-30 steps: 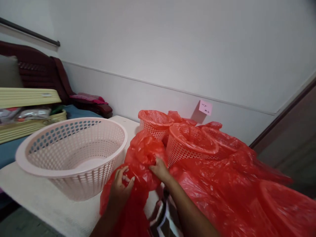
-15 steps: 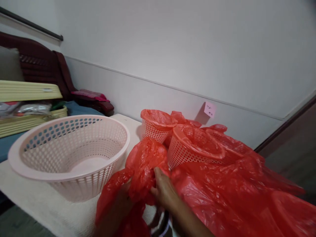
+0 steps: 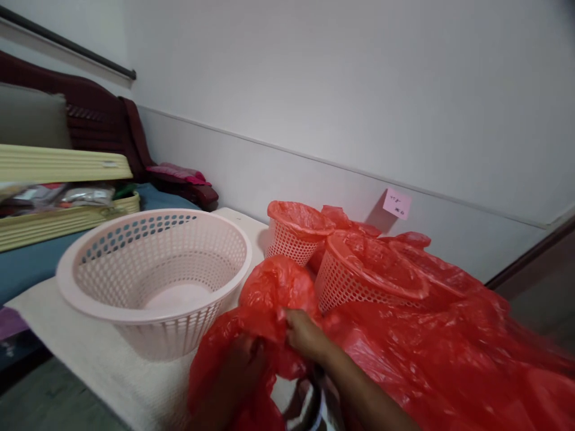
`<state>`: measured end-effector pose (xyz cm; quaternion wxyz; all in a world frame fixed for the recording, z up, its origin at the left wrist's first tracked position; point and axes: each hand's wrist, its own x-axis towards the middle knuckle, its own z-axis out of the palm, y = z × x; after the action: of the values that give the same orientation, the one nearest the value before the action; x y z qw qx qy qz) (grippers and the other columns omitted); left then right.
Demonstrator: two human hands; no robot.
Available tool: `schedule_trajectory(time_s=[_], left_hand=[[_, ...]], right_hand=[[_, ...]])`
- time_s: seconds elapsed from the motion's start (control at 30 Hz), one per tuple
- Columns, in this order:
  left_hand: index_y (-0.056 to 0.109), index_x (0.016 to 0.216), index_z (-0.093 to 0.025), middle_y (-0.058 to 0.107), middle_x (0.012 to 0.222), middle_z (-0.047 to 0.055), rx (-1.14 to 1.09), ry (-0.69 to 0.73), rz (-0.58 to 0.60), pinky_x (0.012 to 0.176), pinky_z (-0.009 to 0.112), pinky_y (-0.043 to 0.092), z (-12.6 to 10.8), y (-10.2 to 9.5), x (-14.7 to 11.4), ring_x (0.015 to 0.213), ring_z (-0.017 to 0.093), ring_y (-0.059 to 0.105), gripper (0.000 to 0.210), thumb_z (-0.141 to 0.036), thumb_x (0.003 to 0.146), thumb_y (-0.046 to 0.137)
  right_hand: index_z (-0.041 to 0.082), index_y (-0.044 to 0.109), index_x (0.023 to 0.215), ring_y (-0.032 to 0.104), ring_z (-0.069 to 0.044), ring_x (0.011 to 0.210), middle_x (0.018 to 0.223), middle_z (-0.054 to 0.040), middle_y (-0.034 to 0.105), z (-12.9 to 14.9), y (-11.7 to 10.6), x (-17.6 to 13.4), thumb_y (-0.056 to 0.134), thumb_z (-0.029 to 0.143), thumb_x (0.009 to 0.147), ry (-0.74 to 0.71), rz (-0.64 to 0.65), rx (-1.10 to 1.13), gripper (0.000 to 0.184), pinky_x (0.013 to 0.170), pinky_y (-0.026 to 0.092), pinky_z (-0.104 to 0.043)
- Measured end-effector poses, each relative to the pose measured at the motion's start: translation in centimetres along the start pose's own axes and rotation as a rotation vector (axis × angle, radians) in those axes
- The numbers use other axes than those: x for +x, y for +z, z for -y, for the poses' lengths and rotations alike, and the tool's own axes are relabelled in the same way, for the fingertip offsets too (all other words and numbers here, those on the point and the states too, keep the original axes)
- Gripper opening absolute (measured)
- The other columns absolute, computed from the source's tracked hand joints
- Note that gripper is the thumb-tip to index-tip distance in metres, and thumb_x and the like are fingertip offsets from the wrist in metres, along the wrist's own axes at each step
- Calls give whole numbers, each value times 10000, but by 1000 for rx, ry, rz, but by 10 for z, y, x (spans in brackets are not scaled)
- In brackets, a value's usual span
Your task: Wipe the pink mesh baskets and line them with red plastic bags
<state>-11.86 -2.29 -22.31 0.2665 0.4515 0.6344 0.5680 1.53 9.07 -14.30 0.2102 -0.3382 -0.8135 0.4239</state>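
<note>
A crumpled red plastic bag [image 3: 278, 287] bunches up at the front edge of the table. My right hand [image 3: 305, 336] pinches its edge, fingers closed. On the other side, my left hand [image 3: 248, 354] is closed on the same bag, with the red film around the wrist and partly over it. To the left stands a large pale pink plastic basket [image 3: 179, 296] with nothing in it. Behind the bag are a small basket [image 3: 287, 242] and a wider basket [image 3: 344, 281], both lined with red plastic bags.
More red plastic [image 3: 422, 347] spreads over the right side. A pink note [image 3: 397, 203] sticks to the wall. The white tabletop [image 3: 112, 353] shows at the left. Beyond it, an open yellow case [image 3: 67, 218] holding packets lies on a blue bed, beside a grey pillow [image 3: 33, 117].
My view has turned slightly left, so things sit further right. Both hands still grip the bag; its edge is now drawn flatter between them.
</note>
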Motion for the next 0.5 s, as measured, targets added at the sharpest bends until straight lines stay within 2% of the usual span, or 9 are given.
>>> schedule_trajectory(time_s=[0.07, 0.17, 0.23, 0.33, 0.5], left_hand=[[612, 1009, -194, 660, 1071, 62, -20, -24, 11, 857, 371, 520, -1, 3, 6, 951, 184, 628, 223, -121, 809, 545], [536, 1152, -217, 611, 1217, 80, -52, -59, -27, 935, 387, 494, -2, 1, 9, 1035, 197, 617, 384, -122, 784, 480], [534, 1113, -226, 647, 1138, 74, -68, -92, -31, 907, 404, 511, -2, -2, 9, 966, 205, 647, 344, -156, 780, 479], [514, 1086, -239, 684, 1058, 62, -105, -125, -39, 839, 397, 550, 0, -5, 7, 916, 209, 676, 329, -172, 766, 473], [500, 1106, -206, 659, 1181, 114, -117, -108, -110, 968, 395, 519, 9, -8, 11, 1114, 225, 631, 299, -269, 820, 443]], right_hand=[[197, 618, 619, 611, -193, 626, 602, 0, 645, 5, -10, 8, 618, 292, 677, 31, -66, 146, 112, 595, 482, -290], [188, 633, 697, 610, -176, 573, 608, -1, 659, 23, -30, 17, 646, 340, 671, 56, -253, 356, 155, 562, 491, -286], [182, 638, 749, 615, -169, 549, 629, -6, 674, 41, -46, 22, 651, 300, 637, 46, -371, 477, 163, 568, 506, -293], [175, 628, 708, 596, -164, 496, 577, -7, 650, 71, -73, 28, 660, 270, 583, 0, -492, 611, 160, 533, 510, -298], [187, 578, 609, 535, -115, 477, 538, 33, 577, 129, -113, 41, 634, 211, 565, -171, -682, 704, 75, 456, 447, -230]])
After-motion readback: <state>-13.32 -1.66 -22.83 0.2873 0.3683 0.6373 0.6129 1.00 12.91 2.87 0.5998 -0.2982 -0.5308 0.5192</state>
